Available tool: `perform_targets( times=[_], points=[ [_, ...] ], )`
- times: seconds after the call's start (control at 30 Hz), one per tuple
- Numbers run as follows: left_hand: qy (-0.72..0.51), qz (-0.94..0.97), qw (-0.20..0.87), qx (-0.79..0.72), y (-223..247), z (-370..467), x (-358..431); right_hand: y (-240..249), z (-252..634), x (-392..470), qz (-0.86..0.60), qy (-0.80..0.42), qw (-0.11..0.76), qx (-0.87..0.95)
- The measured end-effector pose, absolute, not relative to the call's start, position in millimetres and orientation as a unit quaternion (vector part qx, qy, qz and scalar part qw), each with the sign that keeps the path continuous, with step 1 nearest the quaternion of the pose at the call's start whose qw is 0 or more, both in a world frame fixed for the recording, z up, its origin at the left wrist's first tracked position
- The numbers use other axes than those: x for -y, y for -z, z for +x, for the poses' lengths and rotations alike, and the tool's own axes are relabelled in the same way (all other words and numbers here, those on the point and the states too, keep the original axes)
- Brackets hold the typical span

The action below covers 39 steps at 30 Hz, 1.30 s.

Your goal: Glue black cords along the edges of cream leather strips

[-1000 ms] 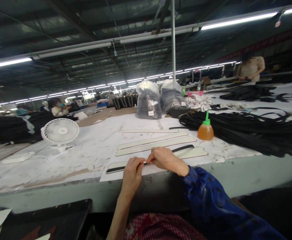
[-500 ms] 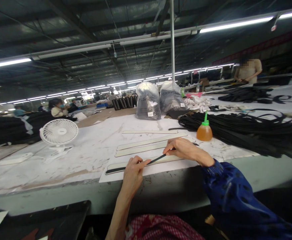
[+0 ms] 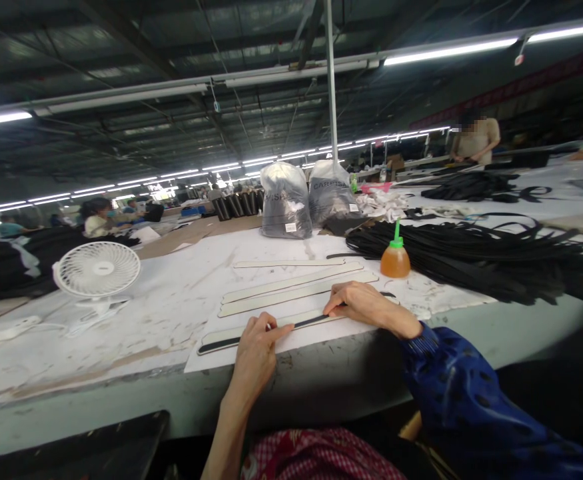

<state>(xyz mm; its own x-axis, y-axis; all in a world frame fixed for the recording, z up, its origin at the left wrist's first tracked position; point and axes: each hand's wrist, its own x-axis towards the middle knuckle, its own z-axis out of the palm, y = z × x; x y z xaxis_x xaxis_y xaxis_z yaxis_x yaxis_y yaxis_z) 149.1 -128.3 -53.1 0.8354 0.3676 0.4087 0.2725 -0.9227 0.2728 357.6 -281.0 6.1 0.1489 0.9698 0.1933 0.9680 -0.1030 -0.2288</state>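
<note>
A narrow black strip [image 3: 220, 345] lies lengthwise on a long pale piece with a dark outline [image 3: 212, 337] near the table's front edge. My left hand [image 3: 256, 350] is closed at the strip's middle, its index finger stretched along it; the underside of the fingers is hidden. To the right, my right hand [image 3: 358, 303] pinches the same strip low over the pale piece. More pale outlined pieces [image 3: 291, 282] lie just behind my hands. A round bottle of amber liquid with a green nozzle [image 3: 395, 260] stands beyond my right hand.
A white fan [image 3: 97, 270] stands at the left, beside a white power strip [image 3: 6, 331]. Bundled black straps [image 3: 466, 257] spread over the right. Two filled plastic bags [image 3: 286, 203] stand at the back. Another person [image 3: 476, 140] is at the far right.
My right hand has come down, and the black strip's raised right part now lies lower, close to the pale piece. My left hand keeps its place on the strip. The view has shifted slightly.
</note>
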Motion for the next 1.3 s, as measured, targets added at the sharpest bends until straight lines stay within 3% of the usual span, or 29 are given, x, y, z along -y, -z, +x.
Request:
perform_targets(
  times=[0.2, 0.4, 0.53, 0.83, 1.03, 1.3],
  points=[
    [-0.248, 0.943, 0.157, -0.157, 45, 148, 127, 0, 355, 280, -0.753, 0.023, 0.139, 0.643],
    [-0.356, 0.898, 0.19, -0.175, 45, 162, 134, 3, 352, 281, -0.751, 0.049, 0.142, 0.643],
    [-0.307, 0.915, 0.238, -0.108, 45, 181, 148, 3, 351, 282, -0.753, 0.049, 0.143, 0.64],
    [-0.276, 0.935, 0.209, -0.083, 46, 188, 148, -16, 373, 306, -0.745, 0.022, 0.184, 0.641],
    [-0.274, 0.937, 0.204, -0.07, 49, 188, 146, -34, 398, 332, -0.749, -0.068, 0.222, 0.621],
    [-0.183, 0.975, 0.108, -0.068, 39, 187, 149, -33, 401, 346, -0.788, -0.124, 0.253, 0.548]
  ],
)
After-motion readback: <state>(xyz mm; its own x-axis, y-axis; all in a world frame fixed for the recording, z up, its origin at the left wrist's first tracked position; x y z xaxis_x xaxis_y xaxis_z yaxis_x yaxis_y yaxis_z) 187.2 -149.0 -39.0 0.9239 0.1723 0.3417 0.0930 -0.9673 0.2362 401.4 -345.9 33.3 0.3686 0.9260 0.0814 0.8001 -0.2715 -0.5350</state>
